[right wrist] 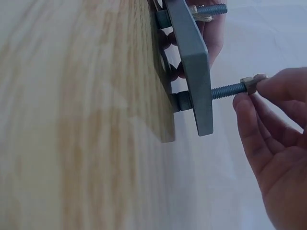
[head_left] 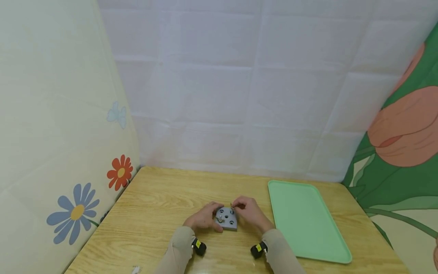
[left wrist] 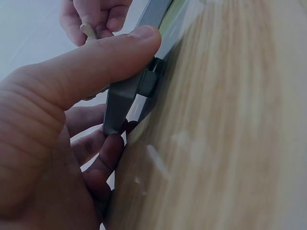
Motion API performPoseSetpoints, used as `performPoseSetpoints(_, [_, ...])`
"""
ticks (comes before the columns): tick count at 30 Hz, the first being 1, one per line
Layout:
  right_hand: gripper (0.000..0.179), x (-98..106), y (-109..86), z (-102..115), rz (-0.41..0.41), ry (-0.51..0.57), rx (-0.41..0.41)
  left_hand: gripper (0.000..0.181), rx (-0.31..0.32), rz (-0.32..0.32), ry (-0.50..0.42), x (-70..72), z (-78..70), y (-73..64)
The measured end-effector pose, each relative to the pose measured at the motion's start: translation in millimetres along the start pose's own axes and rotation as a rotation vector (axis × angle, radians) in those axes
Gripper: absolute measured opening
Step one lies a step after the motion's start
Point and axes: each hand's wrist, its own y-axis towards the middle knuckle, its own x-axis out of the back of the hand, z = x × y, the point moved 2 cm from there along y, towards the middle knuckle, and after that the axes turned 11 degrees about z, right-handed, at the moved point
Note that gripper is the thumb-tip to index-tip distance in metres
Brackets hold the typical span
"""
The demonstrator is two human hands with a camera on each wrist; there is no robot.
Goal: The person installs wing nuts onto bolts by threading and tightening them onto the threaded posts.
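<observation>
A grey metal plate (head_left: 226, 224) with several holes and a rounded far edge is held a little above the wooden table. My left hand (head_left: 204, 217) grips its left side, the thumb lying along the edge in the left wrist view. Two threaded bolts pass up through the plate, their heads underneath. At the tip of one bolt (right wrist: 226, 91), my right hand (right wrist: 283, 129) pinches a brass-coloured wing nut (right wrist: 249, 85) between thumb and fingers. A second bolt (right wrist: 213, 9) carries another wing nut (right wrist: 203, 18) close to the plate's upper face.
A light green tray (head_left: 308, 220) lies on the right of the wooden table (head_left: 164, 190). A small whitish scrap (head_left: 136, 270) is at the front left edge. White and flower-patterned sheets stand behind and at both sides.
</observation>
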Motion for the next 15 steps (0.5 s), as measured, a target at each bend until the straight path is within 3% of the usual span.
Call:
performPoseSetpoints(8, [0.005,-2.5,2.2,-3.0,-0.002,-0.021,0.023,0.081,0.005,0.007,0.011,-0.8,3.2,1.4])
performPoseSetpoints(15, [0.004,-4.7,1.9,-1.9,-0.015,0.051,-0.04,0.081,0.005,0.001,0.006,-0.8,3.2,1.8])
